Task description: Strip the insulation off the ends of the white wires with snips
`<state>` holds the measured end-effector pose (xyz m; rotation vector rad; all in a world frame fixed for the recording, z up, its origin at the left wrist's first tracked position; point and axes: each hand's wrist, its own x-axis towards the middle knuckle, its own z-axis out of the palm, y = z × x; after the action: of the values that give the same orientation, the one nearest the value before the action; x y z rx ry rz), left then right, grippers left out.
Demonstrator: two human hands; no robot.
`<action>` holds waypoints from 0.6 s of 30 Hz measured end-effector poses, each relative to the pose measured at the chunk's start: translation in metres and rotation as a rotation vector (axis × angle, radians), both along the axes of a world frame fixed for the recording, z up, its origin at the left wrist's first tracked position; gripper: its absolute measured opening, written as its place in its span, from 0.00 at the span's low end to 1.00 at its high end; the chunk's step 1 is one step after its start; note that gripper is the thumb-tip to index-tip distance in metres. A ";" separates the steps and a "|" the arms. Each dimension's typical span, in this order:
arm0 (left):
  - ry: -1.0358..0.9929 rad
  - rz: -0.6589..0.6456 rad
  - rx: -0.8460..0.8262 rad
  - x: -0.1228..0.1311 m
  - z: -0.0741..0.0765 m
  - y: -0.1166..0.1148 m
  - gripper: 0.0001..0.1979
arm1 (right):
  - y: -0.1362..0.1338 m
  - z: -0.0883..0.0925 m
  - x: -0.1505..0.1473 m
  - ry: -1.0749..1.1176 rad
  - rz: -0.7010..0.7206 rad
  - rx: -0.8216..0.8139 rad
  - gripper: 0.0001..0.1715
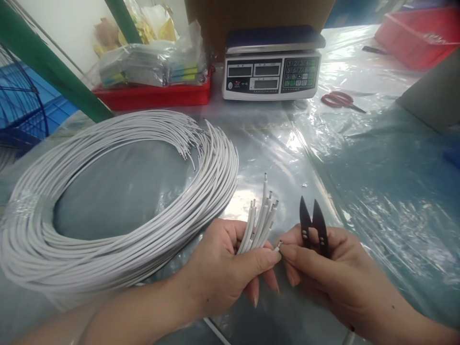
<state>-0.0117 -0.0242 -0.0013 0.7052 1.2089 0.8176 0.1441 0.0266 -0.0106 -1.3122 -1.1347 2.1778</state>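
Left hand [230, 268] grips bunch of thin white cable ends [265, 213]; right hand [332, 268] pinches one white cable tip [278, 247], black metal snips [305, 223] in same hand — blades apart. Left of hands — round white cable coil [108, 258] on clear plastic sheeting [377, 191].

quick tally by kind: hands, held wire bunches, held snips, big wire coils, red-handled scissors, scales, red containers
Hands: 2 (left hand, right hand)
Held wire bunch: 1
Black snips: 1
Big white wire coil: 1
Red-handled scissors: 1
Scale: 1
Red containers: 2 (left tray, right bin)
Total: 9
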 end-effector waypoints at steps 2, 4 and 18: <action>-0.013 -0.019 -0.005 0.000 0.000 0.001 0.09 | 0.000 0.000 0.000 -0.033 0.012 -0.003 0.16; -0.031 -0.035 -0.016 -0.001 -0.001 0.001 0.10 | -0.001 0.001 0.001 -0.053 0.002 -0.016 0.16; -0.206 -0.079 -0.086 -0.005 -0.002 0.003 0.09 | 0.002 -0.004 0.002 0.044 0.057 -0.052 0.18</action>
<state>-0.0165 -0.0212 -0.0029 0.5802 1.0185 0.7494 0.1465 0.0289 -0.0142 -1.2613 -1.1187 2.2800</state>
